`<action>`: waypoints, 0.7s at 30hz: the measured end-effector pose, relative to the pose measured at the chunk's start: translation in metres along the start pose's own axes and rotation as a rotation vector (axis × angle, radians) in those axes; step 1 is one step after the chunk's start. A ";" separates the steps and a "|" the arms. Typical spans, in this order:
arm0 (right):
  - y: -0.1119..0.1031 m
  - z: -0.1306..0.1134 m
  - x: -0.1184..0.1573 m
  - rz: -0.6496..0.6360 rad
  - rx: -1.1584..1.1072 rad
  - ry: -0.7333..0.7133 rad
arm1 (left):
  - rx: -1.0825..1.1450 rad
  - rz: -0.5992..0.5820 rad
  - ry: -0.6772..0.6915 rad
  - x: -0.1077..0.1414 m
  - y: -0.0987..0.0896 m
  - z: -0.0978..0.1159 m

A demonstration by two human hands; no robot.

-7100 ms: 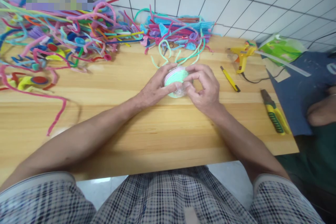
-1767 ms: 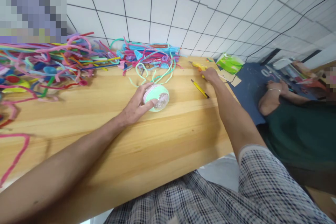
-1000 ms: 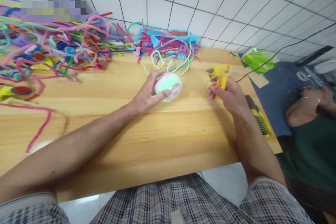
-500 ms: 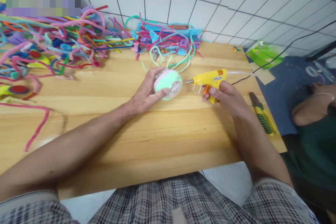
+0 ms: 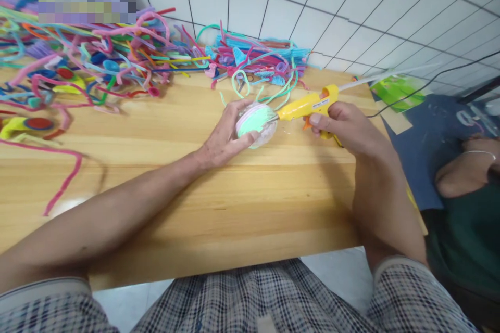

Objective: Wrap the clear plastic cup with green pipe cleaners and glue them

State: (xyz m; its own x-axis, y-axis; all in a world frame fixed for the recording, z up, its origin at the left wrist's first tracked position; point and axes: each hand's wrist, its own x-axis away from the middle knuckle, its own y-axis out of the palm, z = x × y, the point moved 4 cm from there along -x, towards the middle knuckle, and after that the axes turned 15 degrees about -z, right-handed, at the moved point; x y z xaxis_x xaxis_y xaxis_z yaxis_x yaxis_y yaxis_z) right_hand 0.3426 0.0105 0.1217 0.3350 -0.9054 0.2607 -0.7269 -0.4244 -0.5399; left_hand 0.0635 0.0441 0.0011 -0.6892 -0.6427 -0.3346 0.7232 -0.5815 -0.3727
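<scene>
A round ball (image 5: 252, 118), partly covered in mint green and pale lilac strands with a clear part at its right, is held in my left hand (image 5: 224, 140), thumb across its front. My right hand (image 5: 347, 127) grips a yellow glue gun (image 5: 307, 105) with an orange trigger and a long clear glue stick out of its back. The gun's metal nozzle is at the ball's right side, touching or nearly touching it. Loose mint green strands (image 5: 287, 91) lie just behind the ball.
Piles of coloured pipe cleaners (image 5: 117, 62) cover the back left of the wooden table (image 5: 219, 213). Blue and pink bundles (image 5: 265, 57) lie by the tiled wall. A black cable runs at the right. Another person (image 5: 469, 192) sits beyond the right edge.
The glue gun has moved left and tilted nozzle-down, closing the gap to the ball. My right forearm now covers the yellow and black tool at the right. The view has shifted slightly.
</scene>
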 end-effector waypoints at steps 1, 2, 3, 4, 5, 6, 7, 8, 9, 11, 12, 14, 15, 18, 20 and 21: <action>-0.002 -0.002 -0.002 -0.001 0.014 0.000 | 0.002 0.003 -0.003 0.000 0.000 0.000; -0.004 -0.003 -0.003 -0.002 0.030 0.000 | 0.004 0.007 -0.005 0.000 0.000 -0.001; -0.004 -0.003 -0.004 -0.004 0.048 0.002 | 0.006 0.011 -0.007 0.000 0.000 -0.001; -0.004 -0.003 -0.004 -0.008 0.068 0.010 | 0.011 0.015 -0.011 0.000 -0.001 -0.001; -0.004 -0.003 -0.004 -0.011 0.087 0.021 | 0.016 0.017 -0.014 0.001 -0.001 -0.001; -0.003 -0.002 -0.004 -0.013 0.104 0.031 | 0.021 0.018 -0.016 0.001 -0.001 0.000; -0.003 -0.001 -0.004 -0.014 0.115 0.037 | 0.023 0.017 -0.017 0.001 -0.001 0.001; -0.002 0.000 -0.003 -0.010 0.120 0.034 | 0.021 0.015 -0.017 0.001 -0.001 0.002; -0.001 0.001 -0.003 -0.004 0.121 0.025 | 0.016 0.012 -0.015 0.001 -0.001 0.003; 0.001 0.002 -0.004 0.015 0.119 0.001 | 0.002 0.006 -0.012 0.002 -0.002 0.005; 0.003 0.002 -0.004 0.023 0.116 -0.006 | -0.003 0.005 -0.011 0.002 -0.002 0.005; 0.005 0.001 -0.006 0.029 0.116 -0.010 | -0.005 0.005 -0.012 0.003 -0.002 0.006; 0.007 0.001 -0.006 0.030 0.120 -0.011 | -0.001 0.006 -0.015 0.003 -0.002 0.006; 0.008 -0.002 -0.008 0.047 0.158 -0.029 | 0.021 0.016 -0.025 0.003 -0.001 0.005; 0.008 -0.003 -0.008 0.055 0.179 -0.038 | 0.032 0.022 -0.028 0.003 -0.001 0.005; 0.008 -0.003 -0.008 0.056 0.183 -0.037 | 0.036 0.023 -0.029 0.004 0.000 0.005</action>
State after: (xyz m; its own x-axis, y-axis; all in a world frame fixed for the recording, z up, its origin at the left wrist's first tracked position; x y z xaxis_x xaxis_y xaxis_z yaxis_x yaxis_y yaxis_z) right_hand 0.3326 0.0145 0.1180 0.3216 -0.9259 0.1982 -0.6247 -0.3648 -0.6904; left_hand 0.0608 0.0396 0.0043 -0.6708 -0.6701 -0.3178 0.7406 -0.5832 -0.3337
